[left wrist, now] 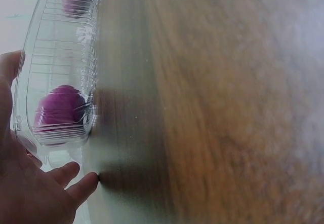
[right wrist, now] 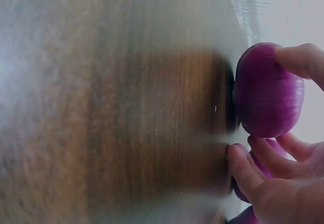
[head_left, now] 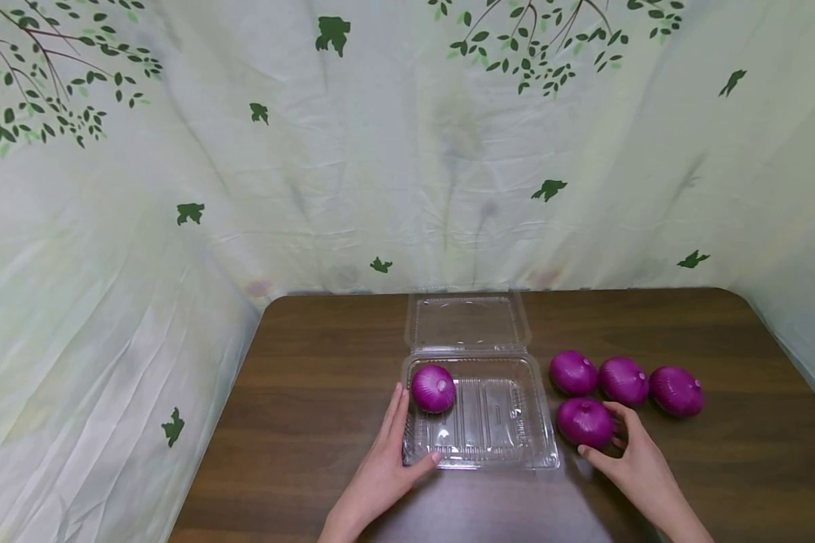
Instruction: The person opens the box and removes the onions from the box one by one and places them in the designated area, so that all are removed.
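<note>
A clear plastic clamshell container [head_left: 492,426] lies opened on the table with one red onion [head_left: 433,388] in its left end. My left hand [head_left: 383,464] rests against the container's left front corner. Its long fingers stretch along the left side, and the thumb touches the front rim. To the right of the container, my right hand [head_left: 635,456] grips another red onion [head_left: 585,422] from its right side. In the right wrist view the thumb lies on one side of this onion [right wrist: 268,92] and the fingertips are at the opposite side.
The lid [head_left: 467,323] is folded back toward the curtain [head_left: 394,151]. Three more red onions, the left one [head_left: 573,372], the middle one [head_left: 623,381] and the right one [head_left: 677,391], lie in a row behind my right hand. Brown wood-patterned table [head_left: 312,392] carries everything.
</note>
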Action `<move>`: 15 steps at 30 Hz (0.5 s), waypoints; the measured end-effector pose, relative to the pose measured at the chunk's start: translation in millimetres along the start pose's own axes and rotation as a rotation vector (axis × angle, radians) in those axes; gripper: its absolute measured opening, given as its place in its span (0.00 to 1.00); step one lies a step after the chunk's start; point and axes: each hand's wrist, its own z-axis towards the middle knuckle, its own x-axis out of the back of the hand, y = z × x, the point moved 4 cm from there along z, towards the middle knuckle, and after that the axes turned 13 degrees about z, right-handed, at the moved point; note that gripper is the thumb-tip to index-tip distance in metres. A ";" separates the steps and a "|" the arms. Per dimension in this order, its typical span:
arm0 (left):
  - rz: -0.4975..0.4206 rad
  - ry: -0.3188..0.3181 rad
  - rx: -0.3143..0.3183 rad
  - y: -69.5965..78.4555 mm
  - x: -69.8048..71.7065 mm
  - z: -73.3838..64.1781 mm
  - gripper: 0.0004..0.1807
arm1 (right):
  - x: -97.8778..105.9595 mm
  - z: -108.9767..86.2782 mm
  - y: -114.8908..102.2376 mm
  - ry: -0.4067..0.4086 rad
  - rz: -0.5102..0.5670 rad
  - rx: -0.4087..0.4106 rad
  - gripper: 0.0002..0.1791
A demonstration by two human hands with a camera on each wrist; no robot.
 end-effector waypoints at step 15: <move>-0.014 -0.028 0.025 0.7 0.2 0.2 0.58 | 1.0 -3.1 -7.6 0.042 -0.018 0.081 0.46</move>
